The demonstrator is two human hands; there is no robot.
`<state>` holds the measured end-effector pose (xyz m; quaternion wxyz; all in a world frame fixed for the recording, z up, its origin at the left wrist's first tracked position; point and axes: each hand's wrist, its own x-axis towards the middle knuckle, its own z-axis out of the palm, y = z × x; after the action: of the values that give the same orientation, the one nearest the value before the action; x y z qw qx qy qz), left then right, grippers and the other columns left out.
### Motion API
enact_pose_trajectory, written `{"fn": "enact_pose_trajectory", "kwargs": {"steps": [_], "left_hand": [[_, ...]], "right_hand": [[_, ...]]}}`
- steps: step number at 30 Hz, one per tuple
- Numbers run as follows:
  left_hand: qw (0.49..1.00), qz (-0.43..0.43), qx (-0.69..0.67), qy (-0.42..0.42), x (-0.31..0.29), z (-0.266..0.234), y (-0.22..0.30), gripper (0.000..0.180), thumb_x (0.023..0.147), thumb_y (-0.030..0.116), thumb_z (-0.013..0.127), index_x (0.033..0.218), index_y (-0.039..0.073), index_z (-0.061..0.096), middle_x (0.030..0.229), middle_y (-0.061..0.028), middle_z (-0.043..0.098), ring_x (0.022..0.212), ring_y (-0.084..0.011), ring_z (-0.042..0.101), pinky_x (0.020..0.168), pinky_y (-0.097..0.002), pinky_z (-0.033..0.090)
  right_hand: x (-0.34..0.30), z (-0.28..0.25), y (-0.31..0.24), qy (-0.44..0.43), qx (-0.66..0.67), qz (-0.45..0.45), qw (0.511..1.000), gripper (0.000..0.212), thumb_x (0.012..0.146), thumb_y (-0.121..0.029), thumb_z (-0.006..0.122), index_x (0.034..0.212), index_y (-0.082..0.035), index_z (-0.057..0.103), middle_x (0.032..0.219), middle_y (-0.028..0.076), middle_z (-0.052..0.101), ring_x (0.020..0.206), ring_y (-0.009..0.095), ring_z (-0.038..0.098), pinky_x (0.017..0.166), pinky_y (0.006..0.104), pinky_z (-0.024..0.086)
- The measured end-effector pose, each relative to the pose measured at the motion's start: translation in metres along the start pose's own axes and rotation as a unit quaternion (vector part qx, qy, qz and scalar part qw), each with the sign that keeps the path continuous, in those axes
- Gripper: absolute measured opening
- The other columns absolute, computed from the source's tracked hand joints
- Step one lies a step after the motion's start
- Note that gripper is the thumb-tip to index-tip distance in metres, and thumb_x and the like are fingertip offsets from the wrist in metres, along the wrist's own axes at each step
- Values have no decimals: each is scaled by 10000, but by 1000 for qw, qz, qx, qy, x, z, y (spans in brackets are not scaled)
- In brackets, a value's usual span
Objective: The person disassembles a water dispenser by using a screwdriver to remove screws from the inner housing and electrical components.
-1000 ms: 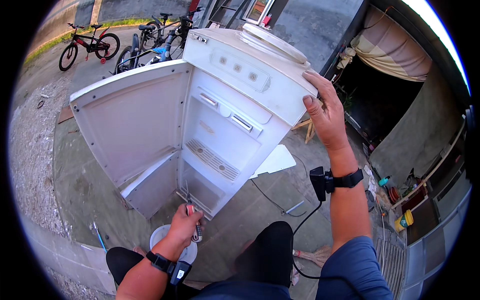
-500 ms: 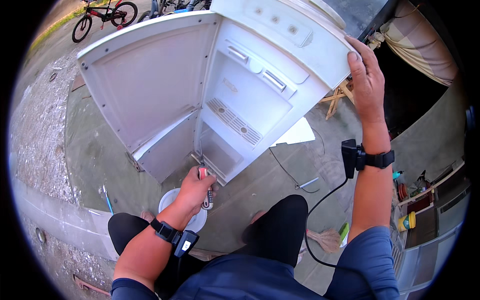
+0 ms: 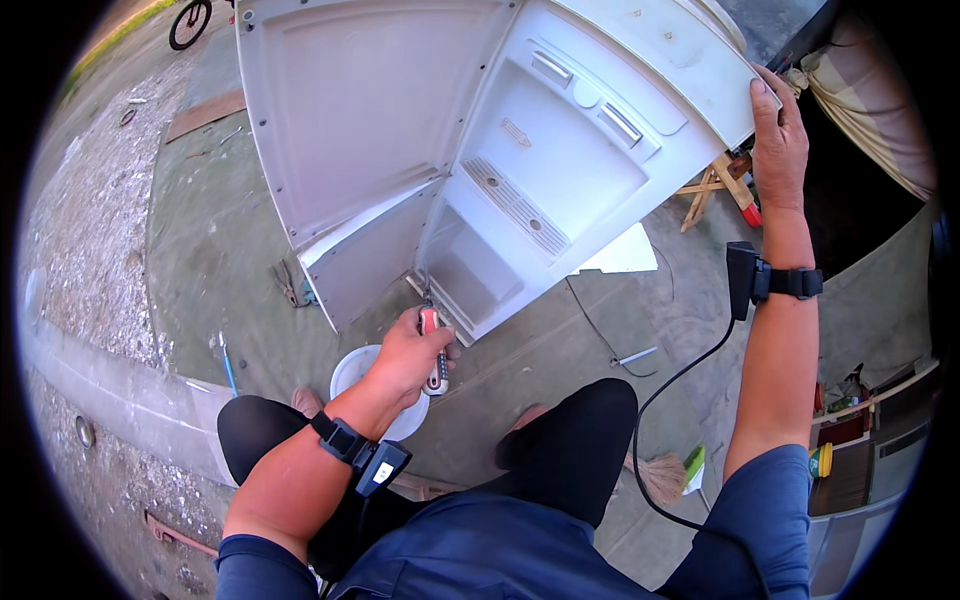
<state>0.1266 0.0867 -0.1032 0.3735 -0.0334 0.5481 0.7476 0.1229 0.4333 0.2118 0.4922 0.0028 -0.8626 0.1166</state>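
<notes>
A white water dispenser [image 3: 560, 150] stands tilted in front of me, its two doors, a large upper one [image 3: 350, 110] and a small lower one [image 3: 375, 262], swung out to the left. My left hand [image 3: 410, 358] is closed round the red and grey handle of a screwdriver [image 3: 432, 345]. Its shaft points at the dispenser's bottom corner, by the lower door's hinge side; the tip is too small to make out. High on the right, my right hand [image 3: 780, 145] grips the dispenser's top edge, thumb in front and fingers over the corner.
A white bucket [image 3: 355, 372] stands beneath my left forearm. Pliers [image 3: 288, 285] and a thin blue tool [image 3: 228, 362] lie on the green ground sheet at left. A hand broom [image 3: 662, 478], a white sheet [image 3: 625, 250] and a wooden stand [image 3: 705, 195] are at right.
The dispenser and both hands appear farther right in the picture, as the view has shifted left. Pliers on the ground have come into sight. Both hands keep their holds.
</notes>
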Motion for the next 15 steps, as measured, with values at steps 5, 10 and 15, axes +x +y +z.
{"fn": "enact_pose_trajectory", "kwargs": {"steps": [5, 10, 15], "left_hand": [[1000, -7, -21, 6, -4, 1, -1, 309, 930, 83, 637, 1175, -22, 482, 941, -119, 626, 765, -190, 654, 644, -328, 555], [1000, -11, -22, 9, 1, -3, -3, 302, 955, 82, 617, 1204, 4, 464, 1011, -132, 638, 801, -232, 677, 639, -353, 582], [1000, -12, -16, 13, 2, -2, -3, 329, 958, 81, 608, 1237, -5, 457, 1046, -147, 641, 813, -238, 682, 634, -352, 583]], "right_hand": [[-1, 2, 4, 12, 17, -8, 1000, 428, 965, -455, 644, 1207, -108, 709, 1147, 70, 702, 1079, 169, 628, 972, 284, 457], [0, 3, 9, 14, 25, -2, 1000, 443, 965, -489, 635, 1210, -129, 715, 1128, 66, 707, 1067, 160, 634, 959, 283, 464], [-1, 3, 9, 21, 13, -10, 1000, 489, 954, -547, 624, 1224, -150, 718, 1143, 73, 709, 1078, 174, 639, 968, 288, 463]]}}
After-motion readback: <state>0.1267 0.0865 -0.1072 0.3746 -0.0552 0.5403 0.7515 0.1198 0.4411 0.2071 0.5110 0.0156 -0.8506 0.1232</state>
